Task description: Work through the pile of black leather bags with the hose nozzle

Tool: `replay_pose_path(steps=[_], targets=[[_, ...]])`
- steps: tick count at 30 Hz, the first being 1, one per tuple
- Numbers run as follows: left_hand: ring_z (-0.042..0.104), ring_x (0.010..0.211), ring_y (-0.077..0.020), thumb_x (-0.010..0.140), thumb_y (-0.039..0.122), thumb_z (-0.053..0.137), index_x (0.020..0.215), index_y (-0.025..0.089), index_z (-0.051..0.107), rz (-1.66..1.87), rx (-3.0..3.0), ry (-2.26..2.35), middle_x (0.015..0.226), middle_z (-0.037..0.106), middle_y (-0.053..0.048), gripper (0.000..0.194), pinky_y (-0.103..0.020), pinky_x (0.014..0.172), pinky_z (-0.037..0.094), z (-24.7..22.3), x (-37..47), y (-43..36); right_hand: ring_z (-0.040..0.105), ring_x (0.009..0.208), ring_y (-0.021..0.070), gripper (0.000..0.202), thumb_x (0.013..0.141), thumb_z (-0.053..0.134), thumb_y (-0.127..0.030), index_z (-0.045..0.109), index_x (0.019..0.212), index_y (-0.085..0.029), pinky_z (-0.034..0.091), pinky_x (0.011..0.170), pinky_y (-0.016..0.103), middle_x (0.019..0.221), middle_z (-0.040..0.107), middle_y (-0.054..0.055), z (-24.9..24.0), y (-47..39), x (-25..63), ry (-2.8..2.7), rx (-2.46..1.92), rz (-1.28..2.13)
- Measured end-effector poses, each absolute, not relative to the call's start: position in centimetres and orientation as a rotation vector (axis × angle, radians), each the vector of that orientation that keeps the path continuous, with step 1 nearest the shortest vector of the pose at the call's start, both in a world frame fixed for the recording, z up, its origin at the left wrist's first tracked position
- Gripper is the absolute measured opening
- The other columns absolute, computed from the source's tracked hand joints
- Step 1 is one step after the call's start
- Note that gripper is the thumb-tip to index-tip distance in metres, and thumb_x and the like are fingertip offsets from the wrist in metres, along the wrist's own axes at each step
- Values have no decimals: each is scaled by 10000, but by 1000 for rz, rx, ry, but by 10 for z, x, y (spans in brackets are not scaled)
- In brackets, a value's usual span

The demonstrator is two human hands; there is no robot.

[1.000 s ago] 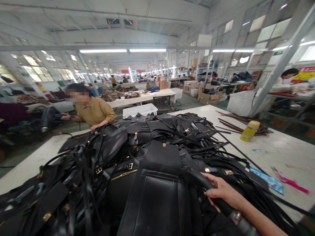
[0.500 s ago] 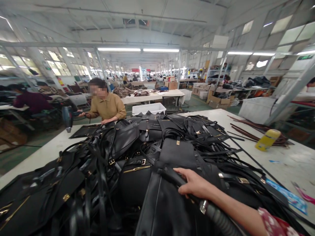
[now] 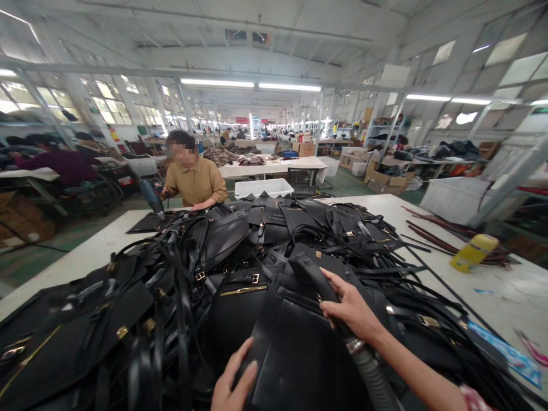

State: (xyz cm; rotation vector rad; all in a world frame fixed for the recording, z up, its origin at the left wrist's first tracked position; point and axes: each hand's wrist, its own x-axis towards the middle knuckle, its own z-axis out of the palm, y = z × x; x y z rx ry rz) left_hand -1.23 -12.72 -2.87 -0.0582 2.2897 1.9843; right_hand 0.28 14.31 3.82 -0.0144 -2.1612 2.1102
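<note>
My right hand (image 3: 349, 302) is wrapped round a black nozzle (image 3: 314, 279) that runs into a ribbed grey hose (image 3: 372, 371). Its tip is over the upper part of a black leather bag (image 3: 308, 354) close in front of me. At the lower edge of the view, my left hand (image 3: 235, 379) has its fingers apart at the left side of this bag, holding nothing. Many black bags with gold buckles and straps (image 3: 240, 291) lie heaped around it.
Across the white table (image 3: 103, 237), a person in a tan shirt (image 3: 194, 180) holds a heat-gun-like tool (image 3: 150, 197). A yellow bottle (image 3: 474, 253), brown straps (image 3: 436, 240) and pink scissors (image 3: 531, 345) lie on the right. A white bin (image 3: 264, 188) stands behind the heap.
My left hand has come into view at the bottom. My right hand and the nozzle are raised and tilted more steeply. The person's tool has moved nearer the flat black piece.
</note>
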Motion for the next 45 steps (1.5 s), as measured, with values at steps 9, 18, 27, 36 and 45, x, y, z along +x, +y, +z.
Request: replay_pose_path(steps=[9,18,27,36,45], targets=[[607,809,-232,543,203,685,894,147,666,1791,296,2113,808,690,-79,357,-323,760,429,8,-107,-67,494,503,75,745,610,545,-87,333,1310,-227,418,389,155,815,614,-27,20,155,45,-2256,-112,2233],[615,700,-187,558,237,685,799,131,659,2074,126,1984,754,701,-42,264,-275,684,436,-40,-111,-21,480,438,48,739,579,542,-56,380,1274,-247,414,366,150,810,609,-31,21,161,36,-2335,-102,2331],[638,788,-219,613,401,677,787,119,668,2278,-56,1672,771,702,-77,331,-317,757,470,-38,-84,-18,494,440,51,751,563,566,-43,405,1266,-252,423,366,149,794,612,-31,30,161,30,-2312,-23,2443],[651,776,-233,660,368,653,837,129,678,2301,-143,1485,763,712,-70,298,-334,718,499,-25,-75,-19,480,505,74,771,626,555,-86,302,1325,-291,431,405,164,830,602,-31,37,173,35,-2131,-109,2363],[633,817,-220,677,396,631,833,134,684,2305,17,1670,782,711,-45,310,-300,745,481,-23,-69,-9,478,475,51,784,566,557,-24,384,1282,-294,391,354,117,832,611,-39,48,174,58,-2329,-66,2481]])
